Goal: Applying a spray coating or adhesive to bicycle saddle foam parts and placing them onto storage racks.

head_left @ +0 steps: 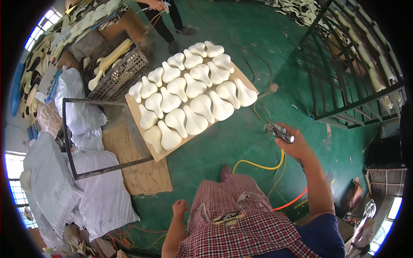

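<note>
My right hand [289, 142] is wrapped round the handle of a metal spray gun [279, 132], held out to the right of the board, with hoses trailing from it. Down by my apron [241, 215], my left hand [180, 207] is curled into a loose fist, and nothing shows in it. In front of me a brown board [254, 88] carries rows of cream-white foam bicycle saddle pads [196, 86], broad at one end and narrow at the other. Neither hand touches the pads; the spray gun is apart from them.
A bare metal frame [69, 142] juts out left of the board, beside stuffed white sacks [101, 189] and a plastic crate [122, 71]. Black racks [344, 77] stand at the right. Yellow hose [258, 164] crosses the green floor. Another person [161, 21] holds a spray gun beyond the board.
</note>
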A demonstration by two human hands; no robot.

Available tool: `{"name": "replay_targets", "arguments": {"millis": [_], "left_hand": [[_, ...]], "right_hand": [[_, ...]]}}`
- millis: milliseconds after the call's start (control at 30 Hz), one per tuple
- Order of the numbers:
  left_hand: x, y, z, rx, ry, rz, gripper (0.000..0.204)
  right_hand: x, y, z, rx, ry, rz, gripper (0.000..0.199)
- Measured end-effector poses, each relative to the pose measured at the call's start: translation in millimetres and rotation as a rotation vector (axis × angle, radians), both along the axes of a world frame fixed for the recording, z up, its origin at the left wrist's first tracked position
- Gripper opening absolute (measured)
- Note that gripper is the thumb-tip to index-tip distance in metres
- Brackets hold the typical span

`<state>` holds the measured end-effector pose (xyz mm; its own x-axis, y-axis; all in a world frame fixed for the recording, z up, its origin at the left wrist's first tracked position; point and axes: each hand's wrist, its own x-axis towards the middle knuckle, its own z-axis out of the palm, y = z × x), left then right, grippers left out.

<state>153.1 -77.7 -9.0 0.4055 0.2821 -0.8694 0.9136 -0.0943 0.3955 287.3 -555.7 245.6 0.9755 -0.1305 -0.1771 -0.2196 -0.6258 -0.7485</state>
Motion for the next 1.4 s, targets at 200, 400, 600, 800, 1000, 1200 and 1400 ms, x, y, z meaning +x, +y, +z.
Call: {"name": "replay_targets", "arguments": {"millis": [200,400,600,800,1000,1200,1400], "left_hand": [[2.2,-9.3,9.1,0.026,-0.006,0.021,0.024],[-3.1,-10.0,3.3,0.043,0.040,0.028,0.026],[0.0,-17.9,5.9,0.036,0.034,0.098,0.026],[5.4,-20.1,-2.9,0.025,0.034,0.061,0.030],[21.5,-32.6,-2.5,0.012,0.015,0.003,0.029],[29.3,-36.8,-4.7,0.018,0.043,-0.037,0.030],[42.8,-44.4,-1.3,-0.019,0.000,-0.043,0.030]], "right_hand": [[64.5,-0.9,8.8,-0.002,-0.180,-0.131,0.044],[119.3,-17.2,-0.8,0.112,-0.267,-0.157,0.043],[125.6,-24.7,-5.1,0.186,-0.133,-0.072,0.045],[138.8,-28.4,-8.7,0.107,-0.227,-0.136,0.042],[124.2,-41.5,-11.2,0.070,-0.100,-0.017,0.042],[117.4,-34.7,0.2,0.204,-0.151,-0.161,0.042],[71.1,-44.5,-13.0,-0.007,-0.133,-0.025,0.042]]}}
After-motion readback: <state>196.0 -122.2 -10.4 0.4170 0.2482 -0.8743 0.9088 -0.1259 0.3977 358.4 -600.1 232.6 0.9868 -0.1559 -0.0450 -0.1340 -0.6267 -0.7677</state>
